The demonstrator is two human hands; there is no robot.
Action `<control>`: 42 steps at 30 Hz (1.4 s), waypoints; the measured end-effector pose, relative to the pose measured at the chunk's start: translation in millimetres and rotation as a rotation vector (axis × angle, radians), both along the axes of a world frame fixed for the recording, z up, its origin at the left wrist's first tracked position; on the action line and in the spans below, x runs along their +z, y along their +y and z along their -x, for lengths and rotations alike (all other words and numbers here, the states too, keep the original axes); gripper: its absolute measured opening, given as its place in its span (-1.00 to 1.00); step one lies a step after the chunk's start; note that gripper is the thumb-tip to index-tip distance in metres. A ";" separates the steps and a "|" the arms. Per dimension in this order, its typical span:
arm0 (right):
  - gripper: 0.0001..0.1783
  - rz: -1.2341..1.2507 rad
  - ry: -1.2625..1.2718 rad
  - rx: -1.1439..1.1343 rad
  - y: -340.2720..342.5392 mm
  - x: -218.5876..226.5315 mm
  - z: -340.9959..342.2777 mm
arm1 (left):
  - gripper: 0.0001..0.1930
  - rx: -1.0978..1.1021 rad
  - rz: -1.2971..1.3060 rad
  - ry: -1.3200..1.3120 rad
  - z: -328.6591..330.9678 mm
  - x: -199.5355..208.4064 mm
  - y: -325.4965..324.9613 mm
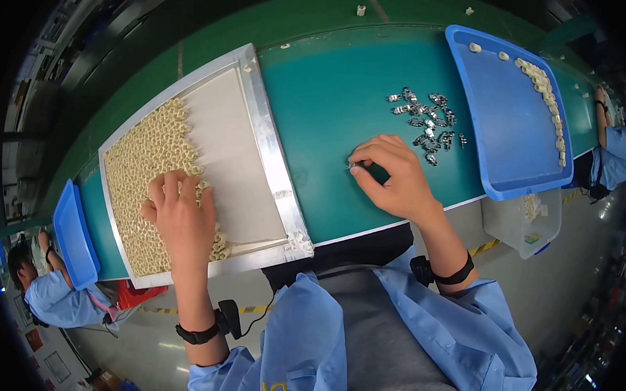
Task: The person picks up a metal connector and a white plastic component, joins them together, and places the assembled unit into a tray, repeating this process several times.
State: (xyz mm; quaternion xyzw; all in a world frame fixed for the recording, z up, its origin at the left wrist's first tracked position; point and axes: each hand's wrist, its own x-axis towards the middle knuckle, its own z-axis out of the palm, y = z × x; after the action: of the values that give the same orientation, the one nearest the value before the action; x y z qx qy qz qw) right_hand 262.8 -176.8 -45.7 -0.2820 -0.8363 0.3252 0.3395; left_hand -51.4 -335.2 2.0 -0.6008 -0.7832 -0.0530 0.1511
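Note:
My left hand [183, 218] is over a mass of small cream-coloured ring-shaped pieces [140, 150]. Its fingers are bent and spread, with the tips among the pieces; whether one lies under them is hidden. The pieces fill the left part of a shallow metal-framed tray [278, 176]. To the right, above the green tabletop, my right hand [396, 174] pinches a small shiny metal part [351, 166] between thumb and forefinger. Just beyond that hand lies a loose heap of small metal clip-like parts [428, 120].
A blue tray [509, 127] on the right holds a row of cream pieces [542, 87] along its far side. Below it hangs a clear plastic bin [520, 223]. Another blue tray [76, 234] stands at far left. Co-workers in blue sit at both sides. Stray pieces [361, 10] lie beyond the table.

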 end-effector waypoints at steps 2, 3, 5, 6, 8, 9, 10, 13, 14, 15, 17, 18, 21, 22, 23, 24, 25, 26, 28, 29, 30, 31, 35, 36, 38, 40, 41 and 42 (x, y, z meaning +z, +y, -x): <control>-0.84 -0.002 -0.014 0.013 -1.5 1.9 2.2 | -0.76 0.012 -0.033 -0.068 -0.6 -1.9 0.7; -0.84 -0.007 -0.017 0.001 -0.8 2.1 1.5 | -0.75 0.015 -0.050 -0.104 -1.8 -2.2 3.4; -0.82 -0.019 -0.013 0.004 -0.2 1.7 0.2 | -0.74 -0.027 -0.084 -0.195 -7.9 1.6 5.5; -0.81 -0.023 -0.013 0.005 -0.5 1.0 -0.3 | -0.73 -0.058 -0.113 -0.284 -13.3 4.5 5.8; -0.81 -0.022 0.044 0.008 1.1 -3.2 -1.0 | -0.71 -0.100 -0.138 -0.378 -27.1 6.6 4.8; -0.81 -0.018 0.106 0.021 2.2 -5.5 -1.4 | -0.70 -0.149 -0.200 -0.468 -37.0 7.2 3.4; -0.80 -0.013 0.163 0.027 0.1 -5.1 -1.0 | -0.68 -0.202 -0.256 -0.565 -46.7 5.4 2.1; -0.81 0.112 0.305 0.018 -15.1 8.4 6.6 | -0.64 -0.334 -0.339 -0.657 -69.8 5.4 5.3; -0.81 0.174 0.382 0.020 -21.8 16.3 9.4 | -0.63 -0.395 -0.380 -0.639 -76.9 7.4 6.1; -0.81 0.181 0.373 -0.009 -29.4 26.6 10.1 | -0.61 -0.458 -0.423 -0.625 -84.8 8.1 5.9; -0.81 0.256 0.532 0.064 -43.4 46.0 14.1 | -0.63 -0.468 -0.424 -0.671 -101.6 6.0 0.3; -0.81 0.257 0.528 0.052 -48.6 53.2 17.3 | -0.66 -0.457 -0.449 -0.695 -108.5 5.9 -2.1; -0.77 0.277 0.605 0.110 -63.6 66.7 23.7 | -0.66 -0.468 -0.492 -0.721 -118.8 7.0 0.5; -0.77 0.281 0.598 0.105 -64.5 67.0 23.6 | -0.64 -0.488 -0.516 -0.712 -121.0 9.4 3.6; -0.75 0.181 0.580 0.099 -65.0 67.8 23.6 | -0.62 -0.501 -0.544 -0.701 -123.5 13.0 4.4; -0.74 0.083 0.561 0.094 -65.2 68.5 23.4 | -0.62 -0.491 -0.545 -0.709 -126.2 17.0 4.4; -0.72 -0.017 0.541 0.090 -64.7 68.3 22.9 | -0.62 -0.502 -0.532 -0.706 -128.7 20.3 5.2; -0.72 -0.011 0.530 0.095 -64.1 68.9 22.2 | -0.62 -0.511 -0.518 -0.704 -130.9 23.3 6.0; -0.73 -0.061 0.528 0.094 -63.9 72.1 21.8 | -0.62 -0.508 -0.503 -0.710 -133.3 27.3 5.4; -0.73 -0.084 0.529 0.095 -65.1 73.4 21.8 | -0.62 -0.498 -0.509 -0.735 -133.9 29.3 4.1; -0.73 -0.074 0.521 0.102 -67.1 73.9 22.1 | -0.61 -0.488 -0.515 -0.759 -134.7 30.5 2.7; -0.74 -0.069 0.526 0.090 -69.6 74.2 22.7 | -0.61 -0.478 -0.520 -0.783 -135.6 30.7 1.0; -0.78 -0.069 0.528 0.065 -72.7 75.4 23.8 | -0.60 -0.473 -0.532 -0.875 -137.2 27.4 -1.2; -0.79 -0.078 0.521 0.062 -72.7 75.9 23.1 | -0.60 -0.468 -0.531 -0.880 -137.3 27.1 -2.2; -0.80 -0.088 0.511 0.060 -73.7 75.7 22.6 | -0.61 -0.470 -0.521 -0.890 -137.8 27.4 -4.3; -0.83 -0.163 0.493 0.023 -75.9 75.9 22.0 | -0.62 -0.470 -0.518 -0.899 -138.1 29.0 -5.7; -0.85 -0.201 0.483 0.004 -76.6 75.9 21.8 | -0.62 -0.488 -0.508 -0.874 -137.7 30.5 -6.3; -0.85 -0.202 0.479 0.004 -76.8 76.0 21.7 | -0.61 -0.507 -0.499 -0.848 -137.2 31.9 -6.7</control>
State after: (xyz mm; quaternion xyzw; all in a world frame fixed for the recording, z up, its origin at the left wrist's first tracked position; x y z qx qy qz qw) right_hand 241.1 -253.6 30.3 -0.1600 -0.7608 0.2984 0.5537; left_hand 85.8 -341.8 33.9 -0.6425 -0.5699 -0.5090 -0.0572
